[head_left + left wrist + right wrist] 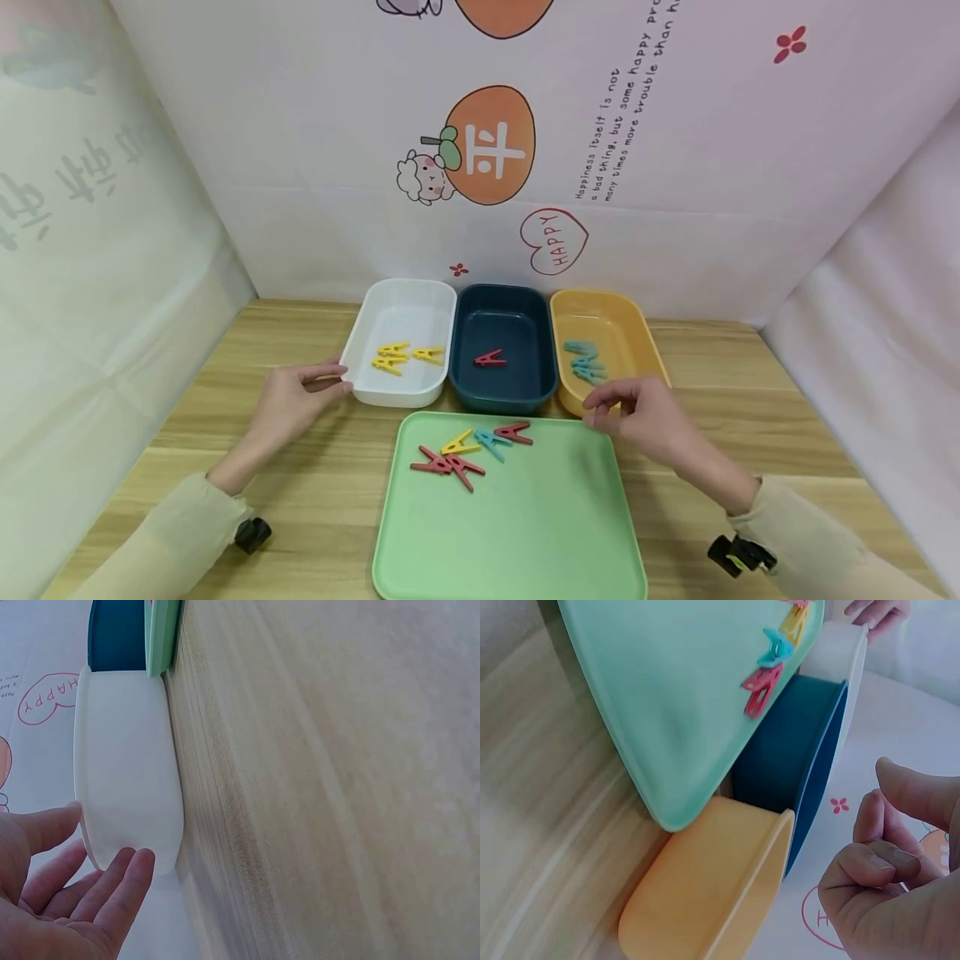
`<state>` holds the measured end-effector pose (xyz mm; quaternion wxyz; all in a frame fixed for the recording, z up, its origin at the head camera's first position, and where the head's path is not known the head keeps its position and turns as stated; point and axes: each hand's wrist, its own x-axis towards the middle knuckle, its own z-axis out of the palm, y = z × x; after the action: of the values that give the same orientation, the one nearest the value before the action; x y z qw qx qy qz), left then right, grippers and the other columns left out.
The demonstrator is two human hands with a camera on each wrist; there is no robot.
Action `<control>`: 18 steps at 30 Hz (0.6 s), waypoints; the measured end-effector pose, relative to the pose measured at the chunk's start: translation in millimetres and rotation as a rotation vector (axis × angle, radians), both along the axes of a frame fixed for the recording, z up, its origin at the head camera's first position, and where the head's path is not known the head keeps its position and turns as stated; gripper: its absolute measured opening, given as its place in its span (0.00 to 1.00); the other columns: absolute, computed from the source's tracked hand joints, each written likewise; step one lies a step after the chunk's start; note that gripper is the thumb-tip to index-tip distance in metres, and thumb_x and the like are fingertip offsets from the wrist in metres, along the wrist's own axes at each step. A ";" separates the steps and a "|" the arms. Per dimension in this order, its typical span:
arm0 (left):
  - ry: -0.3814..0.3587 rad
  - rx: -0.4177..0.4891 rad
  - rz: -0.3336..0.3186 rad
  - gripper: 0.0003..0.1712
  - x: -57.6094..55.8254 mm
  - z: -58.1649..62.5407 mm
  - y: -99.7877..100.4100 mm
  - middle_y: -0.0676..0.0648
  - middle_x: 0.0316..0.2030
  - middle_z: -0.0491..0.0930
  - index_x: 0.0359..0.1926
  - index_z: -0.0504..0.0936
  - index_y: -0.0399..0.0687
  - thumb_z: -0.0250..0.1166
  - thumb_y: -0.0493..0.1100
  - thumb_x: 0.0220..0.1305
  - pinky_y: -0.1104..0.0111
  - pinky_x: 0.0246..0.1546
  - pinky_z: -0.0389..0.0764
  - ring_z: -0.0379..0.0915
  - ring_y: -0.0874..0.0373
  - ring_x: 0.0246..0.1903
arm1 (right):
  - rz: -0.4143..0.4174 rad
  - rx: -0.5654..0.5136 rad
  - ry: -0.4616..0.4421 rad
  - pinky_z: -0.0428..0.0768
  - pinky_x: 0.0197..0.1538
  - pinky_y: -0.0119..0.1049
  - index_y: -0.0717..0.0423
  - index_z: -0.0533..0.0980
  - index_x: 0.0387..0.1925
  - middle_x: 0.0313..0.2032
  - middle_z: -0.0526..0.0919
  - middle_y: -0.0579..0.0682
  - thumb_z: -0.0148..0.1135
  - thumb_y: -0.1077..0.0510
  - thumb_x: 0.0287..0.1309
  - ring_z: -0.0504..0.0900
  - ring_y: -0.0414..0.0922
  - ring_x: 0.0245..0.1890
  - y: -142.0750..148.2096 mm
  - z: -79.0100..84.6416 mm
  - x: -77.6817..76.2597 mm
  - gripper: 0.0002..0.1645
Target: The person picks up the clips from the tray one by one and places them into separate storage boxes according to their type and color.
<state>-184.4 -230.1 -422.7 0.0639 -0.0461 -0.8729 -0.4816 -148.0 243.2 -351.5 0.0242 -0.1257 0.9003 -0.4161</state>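
Observation:
My left hand [294,402] touches the front left corner of the white bin [397,398] with thumb and fingers extended; in the left wrist view its thumb meets the rim. Three yellow clothespins [427,355] lie in that bin. A red clothespin [490,358] is in the dark blue bin [504,404]. Several teal clothespins [588,369] lie in the orange bin [637,350]. My right hand [648,421] hovers by that bin's front edge, fingers loosely bent and holding nothing. On the green tray [517,533] are red clothespins [514,432], a yellow clothespin [459,443] and a blue clothespin [492,443].
The three bins stand side by side at the back of the wooden table [300,517], near a printed white cloth [337,167]. The tray lies just in front of them. White cloth also hangs at the left and right.

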 end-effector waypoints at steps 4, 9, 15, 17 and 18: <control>0.003 0.003 0.000 0.20 -0.6 0.9 0.8 0.34 0.64 0.79 0.54 0.87 0.30 0.75 0.39 0.67 0.72 0.41 0.87 0.86 0.41 0.51 | 0.002 -0.021 -0.016 0.67 0.22 0.30 0.59 0.88 0.38 0.29 0.85 0.47 0.79 0.63 0.58 0.69 0.42 0.20 -2.5 -4.0 5.5 0.07; 0.003 0.002 0.000 0.19 -0.9 0.5 0.8 0.34 0.64 0.79 0.54 0.87 0.30 0.75 0.39 0.67 0.72 0.41 0.87 0.86 0.40 0.51 | 0.003 -0.051 -0.068 0.66 0.23 0.30 0.58 0.88 0.39 0.29 0.85 0.48 0.79 0.63 0.58 0.69 0.41 0.21 -4.4 -10.6 10.1 0.07; 0.000 0.007 -0.001 0.20 -0.9 0.2 0.8 0.34 0.64 0.79 0.54 0.86 0.29 0.75 0.39 0.67 0.72 0.42 0.87 0.86 0.41 0.51 | -0.003 -0.028 -0.101 0.64 0.23 0.30 0.57 0.88 0.37 0.27 0.83 0.46 0.80 0.61 0.57 0.68 0.41 0.20 -9.4 -18.1 14.9 0.07; 0.001 0.005 -0.002 0.20 -0.8 0.2 0.8 0.34 0.64 0.79 0.54 0.86 0.29 0.75 0.39 0.67 0.72 0.42 0.87 0.86 0.41 0.51 | -0.003 -0.030 -0.113 0.63 0.22 0.29 0.58 0.88 0.37 0.27 0.84 0.46 0.80 0.61 0.57 0.67 0.41 0.19 -10.8 -20.1 16.4 0.08; 0.002 0.004 -0.002 0.20 -0.7 0.1 0.7 0.34 0.64 0.79 0.54 0.86 0.29 0.75 0.39 0.67 0.71 0.42 0.87 0.86 0.41 0.51 | -0.001 -0.036 -0.121 0.64 0.22 0.29 0.59 0.88 0.37 0.27 0.84 0.47 0.80 0.62 0.56 0.67 0.41 0.19 -11.4 -21.3 17.3 0.08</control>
<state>-185.1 -229.4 -422.6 0.0645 -0.0474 -0.8717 -0.4835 -130.7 231.8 -372.8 0.0761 -0.1001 0.8897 -0.4389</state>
